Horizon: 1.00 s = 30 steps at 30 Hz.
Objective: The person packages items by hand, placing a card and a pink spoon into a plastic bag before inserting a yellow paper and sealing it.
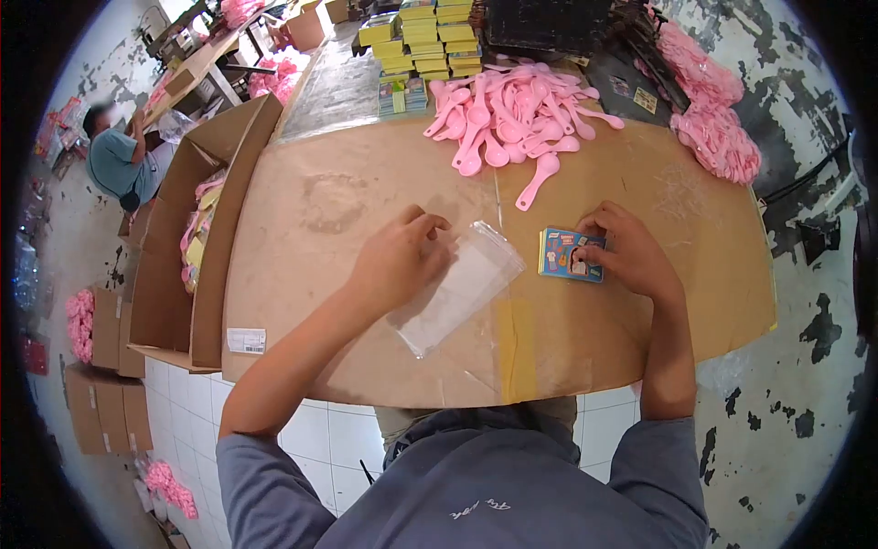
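My right hand [625,247] grips a small stack of blue printed cards [560,252] with yellow edges, low over the cardboard-covered table [347,197]. Left of it, my left hand [407,256] is over the left side of some clear plastic bags [462,288]; its fingers are curled, and whether they pinch anything is hidden. Beyond both hands lies a heap of pink plastic spoons [512,114], with one spoon [538,181] nearest to me at its front edge.
Stacks of yellow-edged cards [421,41] stand at the back. An open cardboard box [206,238] borders the table's left side. Pink bundles [718,137] lie at the back right. A seated person [128,156] is at the far left.
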Each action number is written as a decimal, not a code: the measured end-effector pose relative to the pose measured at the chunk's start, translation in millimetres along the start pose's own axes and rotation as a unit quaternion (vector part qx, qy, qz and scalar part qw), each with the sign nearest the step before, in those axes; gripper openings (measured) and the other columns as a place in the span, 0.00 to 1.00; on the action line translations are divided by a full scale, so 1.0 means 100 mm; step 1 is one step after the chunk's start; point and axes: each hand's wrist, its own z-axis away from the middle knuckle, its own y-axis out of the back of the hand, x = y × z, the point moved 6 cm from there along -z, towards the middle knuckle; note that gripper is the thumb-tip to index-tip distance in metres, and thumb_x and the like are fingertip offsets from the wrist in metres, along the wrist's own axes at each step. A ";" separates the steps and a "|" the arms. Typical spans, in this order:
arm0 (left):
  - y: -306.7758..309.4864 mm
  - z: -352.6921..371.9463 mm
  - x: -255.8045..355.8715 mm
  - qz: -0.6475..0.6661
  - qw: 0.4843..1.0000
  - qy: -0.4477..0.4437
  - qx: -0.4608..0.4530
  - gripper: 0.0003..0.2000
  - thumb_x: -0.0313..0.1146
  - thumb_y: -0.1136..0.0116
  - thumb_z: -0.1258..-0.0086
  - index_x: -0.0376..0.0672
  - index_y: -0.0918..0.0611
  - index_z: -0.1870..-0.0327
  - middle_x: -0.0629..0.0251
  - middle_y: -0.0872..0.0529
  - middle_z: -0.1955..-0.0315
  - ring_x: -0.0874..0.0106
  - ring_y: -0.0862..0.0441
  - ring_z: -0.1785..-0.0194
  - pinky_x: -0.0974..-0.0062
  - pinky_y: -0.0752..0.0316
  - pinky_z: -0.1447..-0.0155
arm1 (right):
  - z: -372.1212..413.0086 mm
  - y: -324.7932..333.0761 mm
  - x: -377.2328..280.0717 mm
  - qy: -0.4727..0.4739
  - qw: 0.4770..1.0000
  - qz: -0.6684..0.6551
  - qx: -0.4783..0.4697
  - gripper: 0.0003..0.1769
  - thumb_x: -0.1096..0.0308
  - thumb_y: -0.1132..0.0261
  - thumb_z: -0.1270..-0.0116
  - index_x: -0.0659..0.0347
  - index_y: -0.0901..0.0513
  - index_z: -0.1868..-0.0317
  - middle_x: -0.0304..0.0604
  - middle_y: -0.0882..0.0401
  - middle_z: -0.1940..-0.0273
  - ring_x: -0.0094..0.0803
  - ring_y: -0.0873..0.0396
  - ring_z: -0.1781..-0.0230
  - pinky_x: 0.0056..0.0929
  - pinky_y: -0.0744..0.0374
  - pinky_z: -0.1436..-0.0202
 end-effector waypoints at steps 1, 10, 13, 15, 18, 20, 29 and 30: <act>-0.07 -0.01 0.01 -0.031 0.999 0.016 -0.022 0.13 0.39 0.27 0.33 0.41 0.13 0.54 0.61 0.16 0.57 0.63 0.15 0.61 0.64 0.19 0.54 | -0.01 0.00 0.02 -0.009 1.000 -0.013 0.003 0.12 0.72 0.24 0.39 0.65 0.15 0.56 0.48 0.19 0.59 0.43 0.18 0.56 0.38 0.20 0.48; -0.20 0.02 0.01 0.104 0.994 0.028 0.014 0.10 0.32 0.28 0.31 0.39 0.16 0.55 0.64 0.17 0.64 0.72 0.18 0.67 0.72 0.23 0.60 | -0.09 0.02 0.00 0.042 0.995 -0.061 0.064 0.09 0.74 0.27 0.35 0.65 0.15 0.56 0.46 0.14 0.59 0.32 0.16 0.58 0.32 0.20 0.52; -0.24 0.04 -0.01 0.166 0.985 0.050 0.002 0.11 0.28 0.30 0.29 0.38 0.16 0.50 0.67 0.16 0.67 0.80 0.23 0.71 0.77 0.25 0.65 | -0.06 -0.18 -0.15 0.033 0.977 -0.208 0.040 0.10 0.72 0.29 0.33 0.64 0.14 0.52 0.47 0.14 0.58 0.35 0.16 0.58 0.32 0.20 0.51; -0.23 0.04 0.01 0.254 0.964 0.078 0.014 0.12 0.27 0.30 0.29 0.38 0.15 0.47 0.67 0.14 0.68 0.82 0.23 0.71 0.78 0.25 0.66 | -0.05 -0.38 -0.29 0.036 0.975 -0.220 0.016 0.11 0.71 0.29 0.31 0.63 0.14 0.50 0.48 0.15 0.57 0.40 0.16 0.58 0.33 0.20 0.49; -0.23 0.04 -0.03 0.268 0.958 0.101 -0.007 0.13 0.26 0.31 0.29 0.38 0.14 0.45 0.67 0.11 0.66 0.83 0.22 0.70 0.79 0.25 0.66 | -0.08 -0.55 -0.43 0.068 0.987 -0.126 0.072 0.12 0.72 0.31 0.31 0.61 0.14 0.48 0.49 0.16 0.55 0.45 0.16 0.55 0.36 0.20 0.46; -0.22 0.04 -0.07 0.237 0.967 0.096 -0.014 0.13 0.26 0.31 0.29 0.37 0.14 0.46 0.67 0.09 0.65 0.82 0.20 0.69 0.79 0.24 0.66 | -0.09 -0.58 -0.47 0.093 0.991 -0.057 0.074 0.12 0.73 0.31 0.32 0.61 0.14 0.48 0.48 0.16 0.55 0.45 0.17 0.53 0.38 0.20 0.45; 0.01 0.02 0.02 0.299 0.948 -0.014 0.107 0.08 0.21 0.39 0.26 0.35 0.16 0.49 0.60 0.09 0.58 0.74 0.13 0.62 0.75 0.18 0.52 | -0.05 -0.62 -0.47 0.145 0.982 0.062 0.102 0.14 0.76 0.30 0.35 0.61 0.12 0.48 0.45 0.17 0.56 0.41 0.17 0.55 0.36 0.19 0.51; -0.03 0.04 -0.03 0.368 0.926 0.017 0.084 0.08 0.21 0.40 0.25 0.35 0.17 0.48 0.58 0.09 0.57 0.73 0.12 0.61 0.75 0.18 0.50 | -0.05 -0.60 -0.49 0.142 0.982 0.052 0.110 0.15 0.76 0.30 0.35 0.62 0.13 0.48 0.45 0.17 0.55 0.41 0.17 0.55 0.36 0.19 0.51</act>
